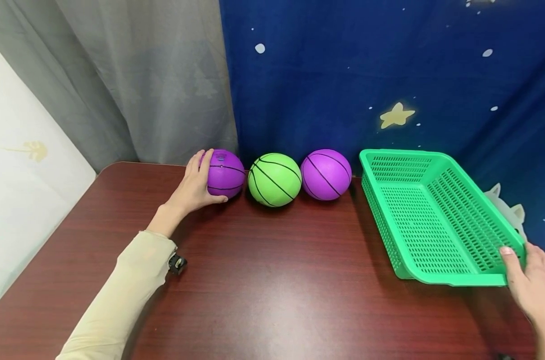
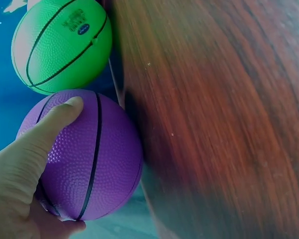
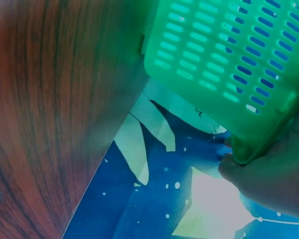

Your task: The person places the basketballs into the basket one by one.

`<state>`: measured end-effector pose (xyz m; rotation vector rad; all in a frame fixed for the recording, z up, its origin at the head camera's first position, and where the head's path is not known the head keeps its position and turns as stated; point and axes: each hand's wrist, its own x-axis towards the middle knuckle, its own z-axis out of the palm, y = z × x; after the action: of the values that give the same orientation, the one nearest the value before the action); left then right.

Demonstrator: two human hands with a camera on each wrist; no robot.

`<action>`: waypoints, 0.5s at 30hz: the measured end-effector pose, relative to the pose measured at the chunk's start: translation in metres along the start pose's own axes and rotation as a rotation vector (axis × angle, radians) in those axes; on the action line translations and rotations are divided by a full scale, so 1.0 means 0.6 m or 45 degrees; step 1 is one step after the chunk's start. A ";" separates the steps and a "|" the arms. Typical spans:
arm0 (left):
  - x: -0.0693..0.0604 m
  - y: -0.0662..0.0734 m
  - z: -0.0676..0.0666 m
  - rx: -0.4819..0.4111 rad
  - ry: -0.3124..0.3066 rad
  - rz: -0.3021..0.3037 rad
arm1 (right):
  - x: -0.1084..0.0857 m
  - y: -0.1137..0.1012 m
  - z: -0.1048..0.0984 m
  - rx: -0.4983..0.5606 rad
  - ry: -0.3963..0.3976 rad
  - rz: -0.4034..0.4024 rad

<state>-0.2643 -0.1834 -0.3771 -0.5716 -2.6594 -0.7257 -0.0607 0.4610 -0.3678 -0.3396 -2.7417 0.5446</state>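
Note:
My left hand [image 1: 193,187] grips the leftmost purple ball [image 1: 227,175] from its left side, thumb low on the near side and fingers over the top. In the left wrist view the thumb lies across the purple ball [image 2: 102,159], beside a green ball [image 2: 65,45]. On the right, my right hand [image 1: 535,280] holds the near right corner of a green basket [image 1: 403,260], thumb over the rim. The right wrist view shows my fingers at the rim corner of the basket [image 3: 204,59]. Nothing lies inside the basket.
The green ball [image 1: 275,180] and another purple ball [image 1: 326,175] stand in the row along the back edge of the brown table [image 1: 263,280]. Behind them hang a grey curtain [image 1: 177,75] and a blue curtain [image 1: 317,75] with stars.

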 end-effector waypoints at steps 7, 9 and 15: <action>0.000 -0.007 0.002 0.021 0.030 0.018 | 0.000 -0.001 -0.004 0.002 -0.037 0.024; 0.001 -0.007 0.003 0.034 0.043 0.027 | 0.000 -0.002 -0.004 0.003 -0.060 0.044; 0.003 -0.006 0.003 0.091 0.057 0.038 | -0.005 0.004 -0.005 0.008 0.021 0.034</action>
<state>-0.2675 -0.1846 -0.3793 -0.5677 -2.6183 -0.6254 -0.0564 0.4629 -0.3671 -0.3778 -2.7229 0.5550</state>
